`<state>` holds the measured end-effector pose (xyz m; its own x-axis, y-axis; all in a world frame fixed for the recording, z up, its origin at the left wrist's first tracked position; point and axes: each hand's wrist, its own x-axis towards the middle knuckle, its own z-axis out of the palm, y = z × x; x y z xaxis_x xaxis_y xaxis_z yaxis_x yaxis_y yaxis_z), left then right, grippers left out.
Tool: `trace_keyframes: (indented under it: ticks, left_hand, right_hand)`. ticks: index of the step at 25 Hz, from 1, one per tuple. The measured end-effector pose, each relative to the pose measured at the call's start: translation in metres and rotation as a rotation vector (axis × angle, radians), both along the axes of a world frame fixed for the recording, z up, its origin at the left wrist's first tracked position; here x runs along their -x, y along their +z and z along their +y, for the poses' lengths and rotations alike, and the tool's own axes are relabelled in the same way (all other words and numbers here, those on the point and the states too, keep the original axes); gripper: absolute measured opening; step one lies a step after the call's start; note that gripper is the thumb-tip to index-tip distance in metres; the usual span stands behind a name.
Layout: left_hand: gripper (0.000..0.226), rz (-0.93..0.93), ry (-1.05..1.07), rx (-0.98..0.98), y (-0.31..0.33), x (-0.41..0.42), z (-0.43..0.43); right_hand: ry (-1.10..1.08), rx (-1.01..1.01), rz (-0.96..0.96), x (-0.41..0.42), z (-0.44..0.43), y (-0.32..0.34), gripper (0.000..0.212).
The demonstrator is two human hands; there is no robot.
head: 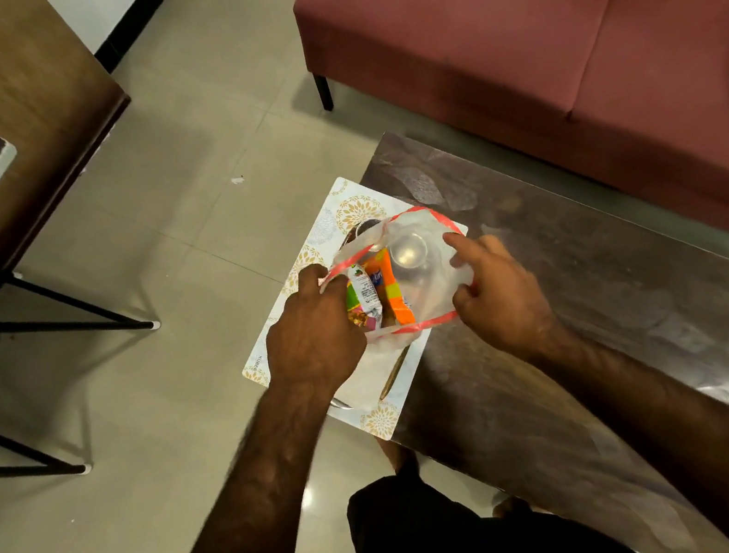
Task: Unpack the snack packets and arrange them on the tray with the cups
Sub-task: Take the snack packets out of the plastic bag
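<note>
A clear plastic bag (431, 235) with a red rim is held open above a white tray (341, 197) patterned with gold flowers. My left hand (313, 329) grips the bag's left rim, and my right hand (496, 287) pinches its right rim with the index finger raised. Inside the bag lie a white and green snack packet (363, 296) and an orange snack packet (392, 295). Through the plastic a steel cup (407, 249) shows on the tray, with the rim of a second cup (363, 227) behind it. The bag and my hands hide most of the tray.
The tray overhangs the left end of a dark glossy coffee table (597, 284). A pink sofa (552, 24) stands behind the table. A wooden cabinet (8, 119) and black metal table legs (42, 308) are at the left on the tiled floor (171, 213).
</note>
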<state>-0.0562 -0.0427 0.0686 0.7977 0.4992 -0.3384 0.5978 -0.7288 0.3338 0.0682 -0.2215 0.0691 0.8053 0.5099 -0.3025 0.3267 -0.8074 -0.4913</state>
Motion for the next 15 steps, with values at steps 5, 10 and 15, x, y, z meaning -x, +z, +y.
trace_keyframes:
  ticks: [5, 10, 15]
  left_hand:
    - [0.091, 0.062, -0.005, 0.206, -0.003, 0.001, -0.001]
    - [0.098, -0.099, 0.011, 0.418, -0.001, 0.001, -0.014]
    - [0.092, -0.190, -0.031, 0.417, 0.006, 0.009, -0.026]
  right_hand:
    - [0.123, 0.020, 0.023, 0.004, -0.005, 0.007, 0.081]
    - [0.212, -0.003, -0.374, 0.019, 0.002, 0.041, 0.052]
    - [0.369, 0.119, -0.019, 0.021, 0.055, 0.024, 0.041]
